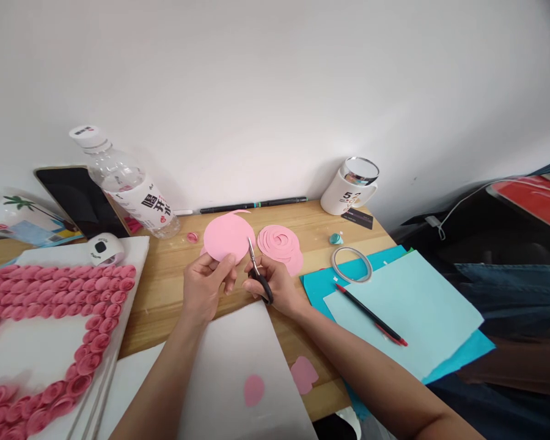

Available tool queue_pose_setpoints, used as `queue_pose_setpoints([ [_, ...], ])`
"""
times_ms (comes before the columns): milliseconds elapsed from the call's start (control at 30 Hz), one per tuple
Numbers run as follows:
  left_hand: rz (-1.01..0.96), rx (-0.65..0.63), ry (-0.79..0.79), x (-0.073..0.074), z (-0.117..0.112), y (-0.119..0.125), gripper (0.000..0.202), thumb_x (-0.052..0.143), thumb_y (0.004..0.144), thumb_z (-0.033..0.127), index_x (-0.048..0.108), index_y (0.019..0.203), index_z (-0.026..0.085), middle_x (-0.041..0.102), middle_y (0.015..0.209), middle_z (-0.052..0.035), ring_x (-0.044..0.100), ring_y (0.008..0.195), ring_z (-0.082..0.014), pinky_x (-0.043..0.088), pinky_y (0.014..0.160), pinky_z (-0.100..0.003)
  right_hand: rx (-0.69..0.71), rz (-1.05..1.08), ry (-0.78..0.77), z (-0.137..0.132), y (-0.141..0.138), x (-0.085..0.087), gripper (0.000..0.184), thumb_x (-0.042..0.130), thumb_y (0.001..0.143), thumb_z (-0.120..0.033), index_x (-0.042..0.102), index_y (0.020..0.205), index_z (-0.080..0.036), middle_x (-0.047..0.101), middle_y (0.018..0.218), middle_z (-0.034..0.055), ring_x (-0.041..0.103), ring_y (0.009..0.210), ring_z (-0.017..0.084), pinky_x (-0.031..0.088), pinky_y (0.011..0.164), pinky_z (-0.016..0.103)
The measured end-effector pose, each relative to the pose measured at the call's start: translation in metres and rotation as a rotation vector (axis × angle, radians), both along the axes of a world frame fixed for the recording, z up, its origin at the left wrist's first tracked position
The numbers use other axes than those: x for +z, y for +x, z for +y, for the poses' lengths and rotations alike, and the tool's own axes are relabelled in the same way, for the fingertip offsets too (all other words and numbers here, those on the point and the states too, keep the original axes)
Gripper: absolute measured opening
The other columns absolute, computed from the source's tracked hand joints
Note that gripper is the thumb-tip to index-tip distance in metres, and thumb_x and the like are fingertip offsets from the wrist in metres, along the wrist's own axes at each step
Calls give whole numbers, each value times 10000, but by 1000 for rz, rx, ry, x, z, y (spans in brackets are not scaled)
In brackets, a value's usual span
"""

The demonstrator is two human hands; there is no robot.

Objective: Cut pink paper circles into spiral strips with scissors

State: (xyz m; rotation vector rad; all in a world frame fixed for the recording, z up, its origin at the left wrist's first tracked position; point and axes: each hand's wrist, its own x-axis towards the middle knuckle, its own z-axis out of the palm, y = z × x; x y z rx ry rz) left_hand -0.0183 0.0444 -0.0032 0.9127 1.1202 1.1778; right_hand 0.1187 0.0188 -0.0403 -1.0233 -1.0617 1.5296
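Between thumb and fingers, my left hand holds a pink paper circle up over the table. A thin strip curls away from the circle's top edge. My right hand grips small scissors with black handles, their blades pointing up at the circle's right edge. Just behind my right hand lies a pink paper spiral on the wood. Below my hands, a pink paper piece rests on a white board, and more pink scraps lie to its right.
At left stands a board with rows of rolled pink paper flowers, near a water bottle and a phone. To the right are a white mug, a tape roll, blue paper sheets and a pen. A wall rises behind.
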Motion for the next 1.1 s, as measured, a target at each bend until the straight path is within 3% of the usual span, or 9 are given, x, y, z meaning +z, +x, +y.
queue_pose_setpoints([
  [300, 85, -29, -33, -3, -1, 0, 195, 737, 570, 250, 586, 519, 138, 522, 408, 33, 389, 322, -47, 307, 326, -198, 30, 16, 9, 0, -2, 4, 533, 829, 528, -457, 512, 851, -175, 492, 578, -64, 345, 484, 67, 263, 460, 204],
  [467, 152, -52, -11, -4, -2, -1, 214, 715, 611, 269, 575, 508, 143, 511, 403, 26, 398, 335, -52, 326, 336, -199, 6, 43, 79, 3, -2, 5, 530, 837, 543, -435, 508, 866, -174, 519, 660, -32, 445, 594, 109, 324, 546, 230],
  [700, 145, -56, 4, -4, -1, -1, 169, 713, 610, 278, 631, 586, 132, 514, 420, 29, 386, 342, -47, 313, 336, -193, 11, 56, 67, 2, -1, 6, 515, 840, 534, -443, 512, 830, -179, 449, 584, -67, 357, 519, 80, 263, 492, 215],
  [1100, 110, -47, 14, -3, -1, -2, 191, 713, 602, 253, 569, 529, 152, 511, 438, 37, 392, 352, -48, 314, 354, -204, 13, 35, 29, 1, 1, 4, 534, 826, 538, -484, 526, 849, -171, 453, 559, -70, 303, 482, 59, 233, 455, 202],
])
